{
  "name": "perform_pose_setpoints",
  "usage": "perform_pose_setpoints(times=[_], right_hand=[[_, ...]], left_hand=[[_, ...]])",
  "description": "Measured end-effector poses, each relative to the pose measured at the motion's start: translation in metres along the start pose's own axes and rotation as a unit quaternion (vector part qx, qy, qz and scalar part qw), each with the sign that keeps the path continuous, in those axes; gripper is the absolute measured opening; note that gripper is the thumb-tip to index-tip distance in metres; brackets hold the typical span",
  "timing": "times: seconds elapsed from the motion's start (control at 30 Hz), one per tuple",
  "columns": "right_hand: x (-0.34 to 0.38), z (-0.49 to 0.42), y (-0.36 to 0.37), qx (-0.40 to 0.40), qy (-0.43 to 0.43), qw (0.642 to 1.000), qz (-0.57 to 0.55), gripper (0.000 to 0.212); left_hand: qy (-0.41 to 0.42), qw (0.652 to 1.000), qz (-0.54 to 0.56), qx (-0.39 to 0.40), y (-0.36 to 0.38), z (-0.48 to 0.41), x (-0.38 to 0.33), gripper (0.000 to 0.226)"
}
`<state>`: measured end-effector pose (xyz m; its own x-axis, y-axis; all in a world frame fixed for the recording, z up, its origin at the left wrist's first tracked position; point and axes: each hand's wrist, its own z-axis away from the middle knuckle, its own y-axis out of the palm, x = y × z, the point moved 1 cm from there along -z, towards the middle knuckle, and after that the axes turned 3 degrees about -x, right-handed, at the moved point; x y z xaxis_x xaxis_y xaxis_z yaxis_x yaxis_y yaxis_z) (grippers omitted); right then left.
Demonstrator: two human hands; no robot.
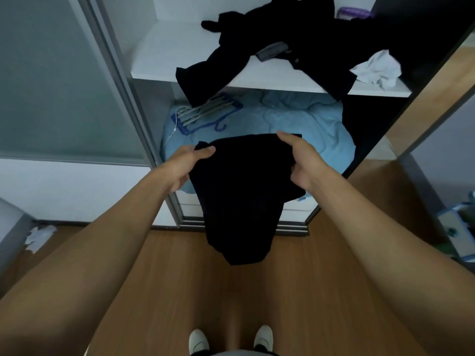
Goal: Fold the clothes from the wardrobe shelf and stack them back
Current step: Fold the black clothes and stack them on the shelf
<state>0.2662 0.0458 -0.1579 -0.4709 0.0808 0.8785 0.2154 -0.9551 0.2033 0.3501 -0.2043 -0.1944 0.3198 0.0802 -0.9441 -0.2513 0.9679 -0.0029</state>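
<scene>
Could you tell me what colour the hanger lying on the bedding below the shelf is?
Blue hanger, seen in the head view.

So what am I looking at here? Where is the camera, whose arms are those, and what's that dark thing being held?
There is no machine here. The single picture comes from a camera worn on a person's head, looking down, so the arms are theirs. The left hand and right hand each pinch a top corner of a black garment, which hangs above the wooden floor. Ahead is an open wardrobe: its white shelf holds unfolded dark clothes and a white cloth. Below lies light blue bedding with hangers.
</scene>
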Motion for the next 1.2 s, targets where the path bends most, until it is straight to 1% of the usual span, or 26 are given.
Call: perform_pose_setpoints(times=[0.07, 0.1, 0.17, 0.23, 0.27, 0.33, 0.4, 0.43, 0.47, 0.53, 0.57, 0.63, 0.7, 0.73, 0.8, 0.83, 0.87, 0.93, 0.97, 1.0, 1.03, 1.07, 1.1, 1.13, 1.17, 1.2], right_hand=[[-0.007, 0.004, -0.011, 0.031, -0.036, 0.998, 0.051, 0.048], [-0.013, 0.008, -0.014, 0.042, -0.034, 0.996, 0.070, 0.054], [-0.024, 0.013, -0.012, 0.057, -0.017, 0.996, 0.063, 0.051], [-0.028, 0.014, -0.007, 0.040, -0.022, 0.999, 0.023, 0.041], [-0.027, 0.015, -0.004, 0.028, -0.022, 0.999, 0.002, 0.038], [-0.024, 0.015, 0.003, 0.005, -0.003, 1.000, -0.024, 0.032], [-0.020, 0.014, 0.007, -0.015, 0.032, 0.998, -0.048, 0.028], [-0.018, 0.012, 0.008, -0.018, 0.047, 0.997, -0.061, 0.027], [-0.016, 0.011, 0.008, -0.014, 0.055, 0.996, -0.074, 0.026], [-0.014, 0.010, 0.004, 0.009, 0.045, 0.995, -0.085, 0.028], [-0.015, 0.011, 0.000, 0.022, 0.031, 0.996, -0.076, 0.030], [-0.023, 0.014, -0.009, 0.049, 0.012, 0.998, -0.039, 0.030], [-0.035, 0.020, -0.014, 0.074, 0.004, 0.997, -0.006, 0.029], [-0.040, 0.021, -0.014, 0.072, -0.005, 0.997, 0.007, 0.027], [-0.046, 0.022, -0.010, 0.035, -0.024, 0.999, 0.007, 0.023], [-0.048, 0.022, -0.006, 0.005, -0.021, 1.000, -0.011, 0.023], [-0.049, 0.022, -0.003, -0.023, -0.005, 0.999, -0.037, 0.022], [-0.048, 0.022, 0.005, -0.050, 0.057, 0.993, -0.087, 0.014], [-0.048, 0.022, 0.009, -0.049, 0.089, 0.989, -0.111, 0.011], [-0.048, 0.023, 0.013, -0.042, 0.106, 0.986, -0.125, 0.011], [-0.050, 0.024, 0.015, -0.031, 0.102, 0.987, -0.122, 0.012], [-0.053, 0.027, 0.016, -0.022, 0.080, 0.992, -0.095, 0.012], [-0.059, 0.029, 0.017, -0.018, 0.052, 0.998, -0.043, 0.017], [-0.066, 0.031, 0.017, -0.021, 0.030, 0.999, 0.014, 0.028], [-0.071, 0.033, 0.017, -0.023, 0.018, 0.999, 0.046, 0.035], [-0.074, 0.035, 0.017, -0.027, 0.015, 0.999, 0.043, 0.036]], left_hand=[[0.008, 0.996, 0.089, -0.020, 0.008, -0.001, -0.009, 0.030], [0.012, 0.992, 0.119, -0.025, 0.010, -0.001, -0.014, 0.028], [0.013, 0.989, 0.145, -0.038, 0.014, -0.001, -0.022, 0.030], [0.005, 0.989, 0.143, -0.048, 0.012, -0.001, -0.026, 0.039], [0.002, 0.990, 0.139, -0.035, 0.009, 0.000, -0.024, 0.047], [-0.011, 0.994, 0.110, 0.025, -0.002, 0.002, -0.010, 0.064], [-0.037, 0.995, 0.052, 0.072, -0.005, 0.008, 0.008, 0.069], [-0.043, 0.996, 0.018, 0.076, -0.003, 0.010, 0.014, 0.067], [-0.037, 0.997, -0.015, 0.063, 0.001, 0.009, 0.018, 0.063], [0.008, 0.998, -0.061, 0.006, 0.009, 0.004, 0.018, 0.046], [0.029, 0.998, -0.060, -0.023, 0.014, 0.001, 0.016, 0.036], [0.047, 0.997, 0.001, -0.058, 0.023, -0.004, 0.010, 0.028], [0.032, 0.994, 0.077, -0.071, 0.027, -0.009, 0.006, 0.029], [0.013, 0.992, 0.107, -0.068, 0.027, -0.010, 0.006, 0.032], [-0.024, 0.991, 0.129, -0.025, 0.019, -0.008, 0.013, 0.046], [-0.036, 0.994, 0.107, 0.012, 0.011, -0.006, 0.019, 0.054], [-0.045, 0.996, 0.062, 0.054, 0.003, -0.002, 0.026, 0.061], [-0.060, 0.989, -0.025, 0.135, -0.007, 0.010, 0.039, 0.072], [-0.059, 0.988, -0.043, 0.136, -0.010, 0.012, 0.041, 0.075], [-0.049, 0.992, -0.049, 0.105, -0.010, 0.011, 0.041, 0.072], [-0.035, 0.997, -0.051, 0.056, -0.009, 0.010, 0.039, 0.064], [-0.028, 0.999, -0.043, 0.009, -0.005, 0.008, 0.035, 0.052], [-0.030, 0.999, -0.028, -0.026, 0.000, 0.006, 0.032, 0.043], [-0.037, 0.998, -0.006, -0.047, 0.004, 0.004, 0.030, 0.039], [-0.046, 0.997, 0.019, -0.051, 0.007, 0.003, 0.029, 0.038], [-0.052, 0.997, 0.044, -0.041, 0.010, 0.002, 0.030, 0.038]])
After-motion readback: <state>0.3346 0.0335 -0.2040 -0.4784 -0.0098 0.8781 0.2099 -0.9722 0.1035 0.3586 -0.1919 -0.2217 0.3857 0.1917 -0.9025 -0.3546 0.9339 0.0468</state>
